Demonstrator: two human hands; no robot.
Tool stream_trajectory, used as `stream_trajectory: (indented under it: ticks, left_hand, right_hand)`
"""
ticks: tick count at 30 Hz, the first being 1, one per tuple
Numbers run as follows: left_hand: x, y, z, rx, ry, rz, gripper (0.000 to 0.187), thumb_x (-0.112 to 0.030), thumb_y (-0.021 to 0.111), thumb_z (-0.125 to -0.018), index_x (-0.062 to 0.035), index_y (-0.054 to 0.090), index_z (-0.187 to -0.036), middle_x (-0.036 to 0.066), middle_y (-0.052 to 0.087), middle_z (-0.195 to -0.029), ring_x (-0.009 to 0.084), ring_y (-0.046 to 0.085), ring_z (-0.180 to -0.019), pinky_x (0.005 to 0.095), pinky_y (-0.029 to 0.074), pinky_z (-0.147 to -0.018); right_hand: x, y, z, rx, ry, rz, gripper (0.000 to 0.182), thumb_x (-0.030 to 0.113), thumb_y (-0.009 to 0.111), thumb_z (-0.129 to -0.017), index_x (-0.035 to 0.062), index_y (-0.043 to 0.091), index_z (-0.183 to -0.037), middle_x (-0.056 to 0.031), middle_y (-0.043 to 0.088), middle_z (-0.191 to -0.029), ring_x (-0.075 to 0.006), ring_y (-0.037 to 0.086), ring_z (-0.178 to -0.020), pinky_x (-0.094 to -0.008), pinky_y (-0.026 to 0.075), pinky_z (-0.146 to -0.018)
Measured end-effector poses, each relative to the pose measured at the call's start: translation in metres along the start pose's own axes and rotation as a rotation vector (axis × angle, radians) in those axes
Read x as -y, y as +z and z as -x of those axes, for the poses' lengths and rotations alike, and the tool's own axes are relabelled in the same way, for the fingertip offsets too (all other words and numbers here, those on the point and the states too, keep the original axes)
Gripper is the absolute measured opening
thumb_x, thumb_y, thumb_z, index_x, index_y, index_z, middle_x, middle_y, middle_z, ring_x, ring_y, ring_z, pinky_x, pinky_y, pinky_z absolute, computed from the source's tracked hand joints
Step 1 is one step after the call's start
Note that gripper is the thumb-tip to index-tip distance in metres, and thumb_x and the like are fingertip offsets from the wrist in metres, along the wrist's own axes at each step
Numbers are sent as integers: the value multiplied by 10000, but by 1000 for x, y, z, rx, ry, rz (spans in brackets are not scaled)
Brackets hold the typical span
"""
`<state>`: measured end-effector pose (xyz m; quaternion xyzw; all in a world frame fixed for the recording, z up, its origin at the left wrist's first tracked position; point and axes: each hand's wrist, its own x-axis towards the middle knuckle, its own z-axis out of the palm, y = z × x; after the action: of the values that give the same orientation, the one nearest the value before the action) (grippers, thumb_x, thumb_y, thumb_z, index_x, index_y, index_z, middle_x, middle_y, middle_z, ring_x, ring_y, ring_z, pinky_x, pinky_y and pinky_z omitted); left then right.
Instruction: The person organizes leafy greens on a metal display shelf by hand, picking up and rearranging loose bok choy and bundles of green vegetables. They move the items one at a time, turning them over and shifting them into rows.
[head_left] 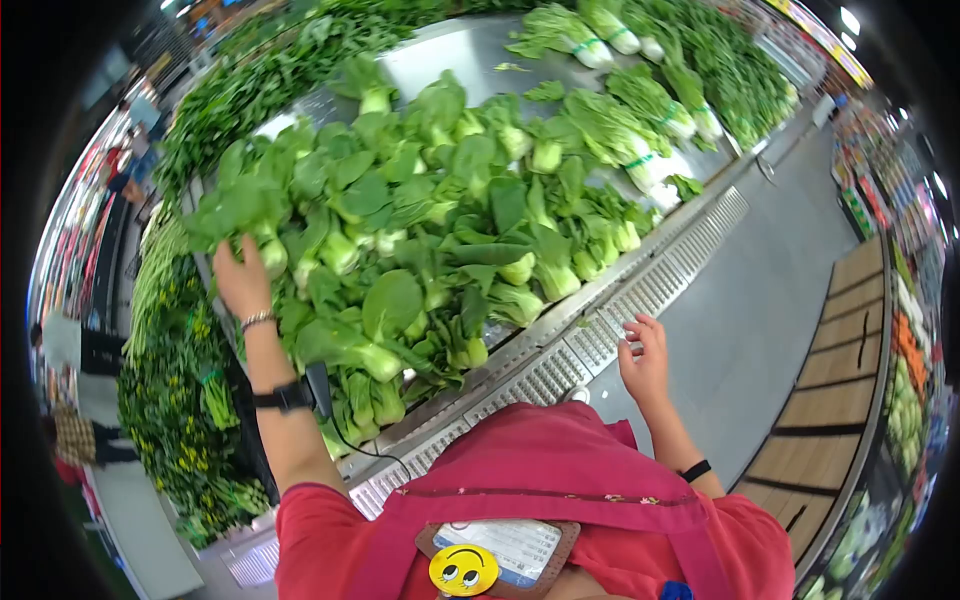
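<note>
A wide heap of green bok choy (390,305) covers the metal display counter in front of me. My left hand (243,280) is at the heap's left edge, its fingers closed around a bok choy (240,208) whose leaves are slightly blurred. Part of that plant's pale base shows beside my fingers. My right hand (645,362) hangs over the floor just off the counter's front edge, fingers loosely bent and apart, with nothing in it.
Banded bundles of leafy cabbage (640,160) lie at the back right of the counter. Yellow-flowered greens (175,390) fill the left side. A perforated metal ledge (600,335) runs along the front. Wooden shelving (820,400) stands right, and people (75,435) are at far left.
</note>
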<state>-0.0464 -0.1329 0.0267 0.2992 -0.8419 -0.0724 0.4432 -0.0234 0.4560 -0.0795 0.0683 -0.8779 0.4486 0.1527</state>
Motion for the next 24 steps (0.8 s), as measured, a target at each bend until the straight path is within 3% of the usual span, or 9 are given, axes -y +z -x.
stream_trajectory:
  ticks: [3,5,7,10,14,16,17,21,24]
  left_hand:
    - [-73,-24,29,-8,36,96,479,-334,580,-912,49,553,-1198,259,572,-1204,435,544,-1088,453,443,-929]
    - [-97,-7,61,182,73,17,497,-337,595,-901,42,542,-1218,251,572,-1214,430,545,-1098,457,443,-934]
    - [-105,15,82,690,44,-202,541,-349,637,-873,9,528,-1265,237,555,-1246,416,546,-1120,457,444,-944]
    - [-116,12,85,691,51,-125,586,-353,674,-843,-33,515,-1307,221,544,-1267,392,546,-1137,454,446,-950]
    - [-190,-22,67,413,134,-58,488,-308,652,-880,-60,552,-1288,183,549,-1271,335,556,-1129,425,454,-951]
    - [-255,-32,69,492,117,254,453,-271,667,-879,-66,569,-1270,144,558,-1250,276,578,-1092,386,489,-902]
    - [-285,-28,77,482,107,257,453,-271,667,-879,-66,569,-1270,144,558,-1250,276,578,-1092,386,489,-902]
    - [-423,-5,120,729,275,588,471,-209,712,-844,-85,567,-1275,109,550,-1212,224,581,-1048,343,531,-799]
    - [-510,54,181,967,229,789,629,-250,740,-813,-62,474,-1352,170,477,-1289,256,558,-1082,362,502,-876]
  right_hand:
    - [-14,-10,1,-39,35,20,273,-16,633,-788,64,610,-1048,-139,525,-1234,-182,613,-833,-289,529,-635]
    - [-21,-14,-6,-11,28,-8,260,2,639,-795,76,613,-1043,-138,536,-1220,-182,624,-814,-289,526,-635]
    - [-33,-24,-12,-29,38,-8,244,28,651,-801,82,616,-1037,-144,539,-1215,-199,632,-792,-303,526,-653]
    - [-50,-52,-23,66,12,51,233,65,670,-799,75,618,-1026,-152,546,-1201,-235,634,-789,-345,527,-718]
    - [-108,-103,-36,9,53,66,233,67,673,-794,70,617,-1020,-153,555,-1191,-237,636,-792,-345,526,-722]
    - [-136,-132,-41,-30,117,98,230,63,670,-794,64,615,-1018,-152,559,-1189,-239,637,-795,-346,524,-725]
    - [-150,-147,-45,-28,103,99,230,63,670,-794,64,615,-1018,-152,559,-1189,-239,637,-795,-346,524,-725]
    - [-201,-215,-65,-94,162,119,221,59,664,-798,63,617,-1014,-142,568,-1178,-226,638,-783,-331,522,-669]
    - [-236,-269,-76,-141,219,181,214,47,660,-800,63,620,-1009,-129,583,-1155,-215,640,-763,-316,518,-632]
